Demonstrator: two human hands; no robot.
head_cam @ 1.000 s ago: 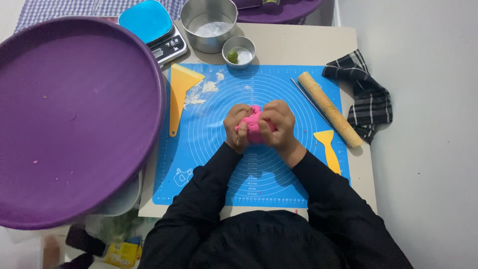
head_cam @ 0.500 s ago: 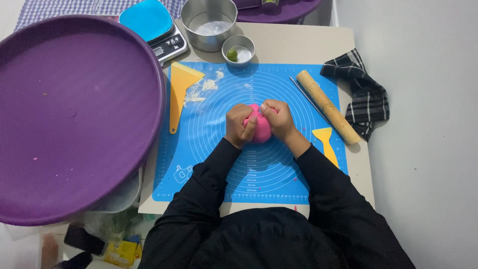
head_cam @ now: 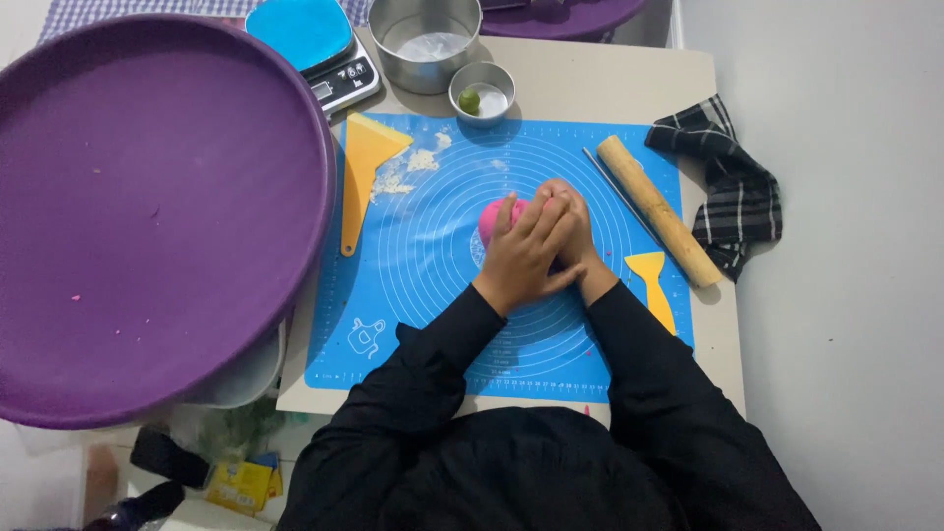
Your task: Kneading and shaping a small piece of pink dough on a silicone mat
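A lump of pink dough [head_cam: 491, 217] lies on the blue silicone mat [head_cam: 423, 275]. My left hand [head_cam: 526, 256] lies flat over it with the fingers stretched across its right side. My right hand [head_cam: 578, 228] sits under and beside the left one, mostly hidden, pressed against the same dough. Only the dough's left edge shows. Both black sleeves reach in from the bottom of the view.
A big purple tray [head_cam: 147, 206] fills the left. A wooden rolling pin [head_cam: 657, 209], two yellow scrapers [head_cam: 364, 162] [head_cam: 653, 285], a checked cloth [head_cam: 733, 187], a metal bowl [head_cam: 425, 41], a small tin [head_cam: 481, 92] with a green ball and a scale [head_cam: 320, 44] surround the mat.
The hands had held the dough lifted between them. Now they have come down onto the mat, the left hand laid over the right, pressing the dough flat.
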